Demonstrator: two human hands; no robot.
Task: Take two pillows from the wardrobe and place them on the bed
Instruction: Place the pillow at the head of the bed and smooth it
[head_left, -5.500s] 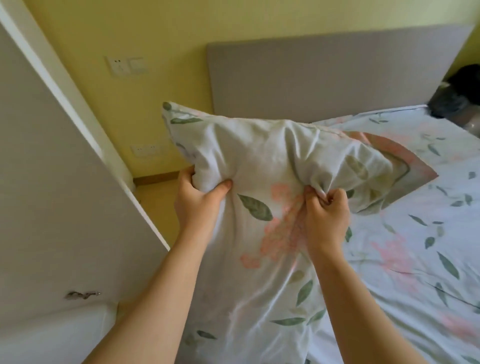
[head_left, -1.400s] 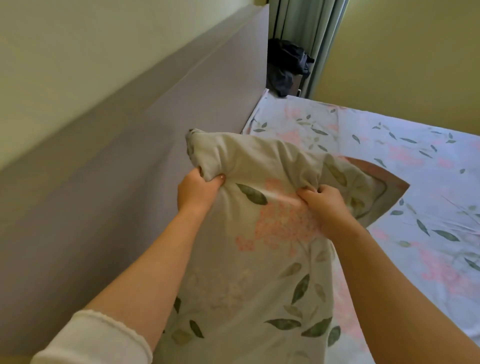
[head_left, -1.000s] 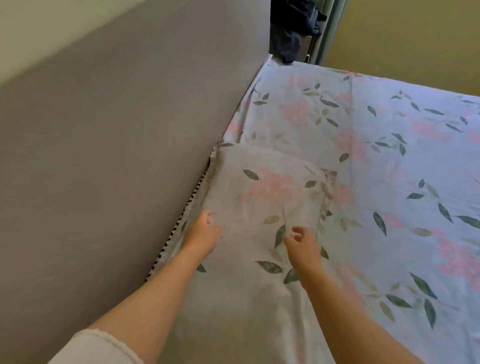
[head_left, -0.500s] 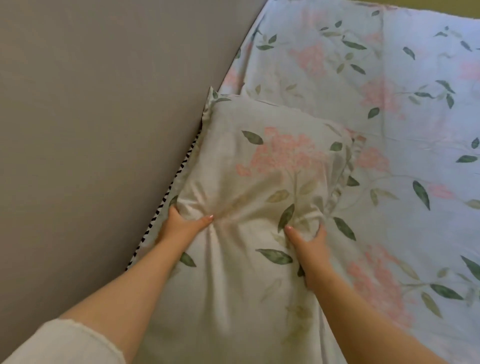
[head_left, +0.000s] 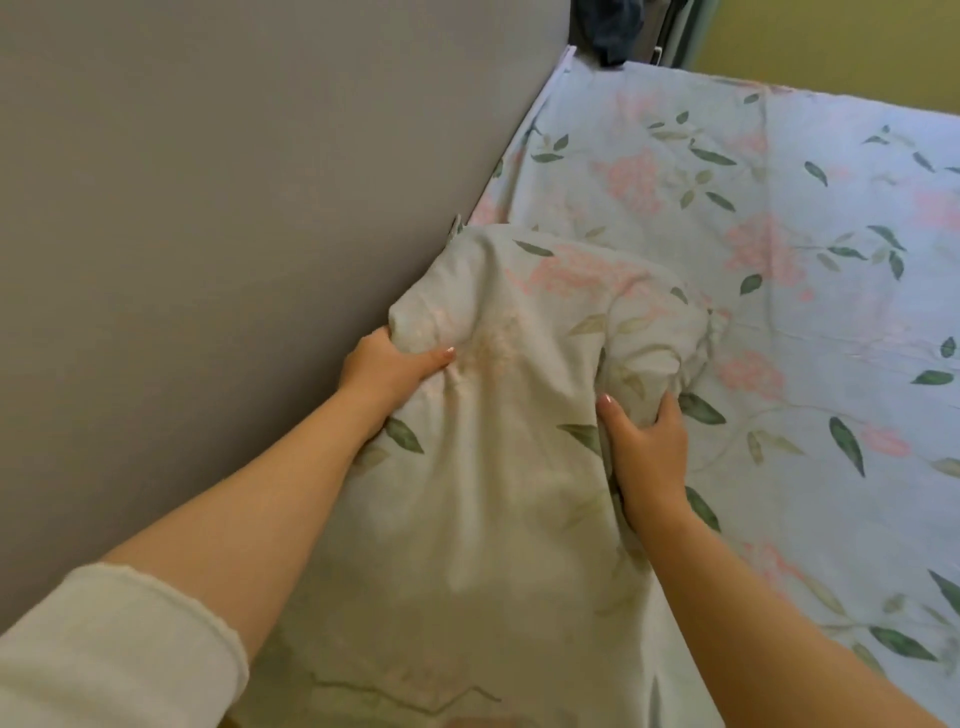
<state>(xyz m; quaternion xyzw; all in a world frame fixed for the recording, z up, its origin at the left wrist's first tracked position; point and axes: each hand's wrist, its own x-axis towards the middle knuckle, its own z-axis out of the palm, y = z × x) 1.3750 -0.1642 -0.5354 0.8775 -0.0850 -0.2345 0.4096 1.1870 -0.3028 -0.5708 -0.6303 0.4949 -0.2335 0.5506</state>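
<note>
A pillow (head_left: 524, 374) in a white case printed with pink flowers and green leaves lies on the bed (head_left: 779, 291), against the grey headboard (head_left: 234, 208). My left hand (head_left: 387, 366) grips its left edge beside the headboard, thumb on top. My right hand (head_left: 644, 441) grips its right edge, fingers curled under the bunched fabric. The pillow's near end is raised and creased between my hands. No second pillow is in view, and neither is the wardrobe.
The bed sheet carries the same floral print and spreads to the right. Dark clothing (head_left: 615, 31) hangs at the far corner beside a grey-green curtain (head_left: 685, 31). A yellow wall (head_left: 841, 47) runs behind the bed.
The pillow came down from the air onto the bed by the headboard. My hands let go briefly, then gripped its sides again and bunched it, lifting the near end.
</note>
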